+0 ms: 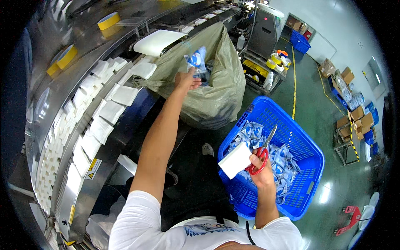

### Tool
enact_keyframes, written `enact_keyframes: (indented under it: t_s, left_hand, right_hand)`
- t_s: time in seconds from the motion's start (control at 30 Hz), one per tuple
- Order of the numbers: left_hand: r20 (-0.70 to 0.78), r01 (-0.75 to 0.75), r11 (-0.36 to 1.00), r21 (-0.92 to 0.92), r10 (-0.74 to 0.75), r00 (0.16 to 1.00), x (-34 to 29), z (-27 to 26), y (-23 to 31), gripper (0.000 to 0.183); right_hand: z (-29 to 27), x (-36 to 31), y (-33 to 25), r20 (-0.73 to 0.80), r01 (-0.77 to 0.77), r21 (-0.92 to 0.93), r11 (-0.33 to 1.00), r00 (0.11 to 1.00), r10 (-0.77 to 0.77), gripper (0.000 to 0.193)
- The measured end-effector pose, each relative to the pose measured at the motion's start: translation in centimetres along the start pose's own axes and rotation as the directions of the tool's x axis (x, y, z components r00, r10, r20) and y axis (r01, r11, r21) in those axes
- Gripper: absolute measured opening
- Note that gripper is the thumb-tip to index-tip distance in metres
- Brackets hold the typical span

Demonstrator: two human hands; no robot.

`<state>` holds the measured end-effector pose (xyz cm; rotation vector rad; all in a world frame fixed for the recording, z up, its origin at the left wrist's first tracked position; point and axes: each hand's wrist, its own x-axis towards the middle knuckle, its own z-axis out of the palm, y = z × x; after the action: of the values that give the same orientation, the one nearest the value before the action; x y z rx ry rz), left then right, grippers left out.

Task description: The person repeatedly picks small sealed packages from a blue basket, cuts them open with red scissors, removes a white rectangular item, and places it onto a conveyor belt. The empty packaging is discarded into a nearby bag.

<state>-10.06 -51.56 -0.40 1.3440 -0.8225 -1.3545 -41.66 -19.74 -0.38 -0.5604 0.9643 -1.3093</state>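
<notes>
My left arm reaches to the open mouth of a large olive woven sack point(225, 83). My left hand point(186, 80) has its fingers stretched apart. Just past the fingertips is a blurred blue-and-white packet point(196, 59), over the sack's opening; whether a finger still touches it is hard to see. My right hand point(262, 173) grips red-handled scissors point(259, 161), blades pointing up and away, along with a white folded pad point(236, 160). Beneath that hand stands a blue plastic basket point(303, 125) holding many blue-and-white packets point(284, 160).
On the left a curved conveyor point(68, 183) carries stacks of white folded pads point(89, 141). Yellow tape rolls point(109, 21) lie on the metal surface behind it. A machine cabinet point(263, 31) and a cart with tape rolls point(275, 60) stand beyond the sack. Cardboard boxes point(362, 118) line the right wall.
</notes>
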Motion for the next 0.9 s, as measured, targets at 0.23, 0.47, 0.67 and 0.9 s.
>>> enact_keyframes:
  t_s: [0.23,0.47,0.67,0.9]
  left_hand:
    - [0.689,0.063,0.998,0.027,-0.064,0.722,-14.6,0.0,-7.1,0.075]
    - [0.421,-0.096,0.994,0.046,0.068,0.904,-31.8,-7.7,-11.4,0.04]
    - [0.028,-0.135,0.987,0.087,0.133,0.991,-43.7,-15.4,-8.9,0.036]
    - [-0.37,-0.317,0.948,0.001,0.295,0.881,-51.0,-27.5,-3.5,0.024]
  right_hand:
    - [0.0,3.1,0.6,0.045,0.065,-0.154,0.986,0.997,-0.059,0.031]
    - [7.2,3.3,5.5,0.316,-0.069,-0.238,0.969,0.938,0.145,0.026]
    - [14.0,-0.6,10.2,0.569,-0.151,-0.328,0.933,0.756,0.323,0.021]
    - [15.3,-3.4,10.3,0.577,-0.081,-0.43,0.899,0.741,0.343,0.018]
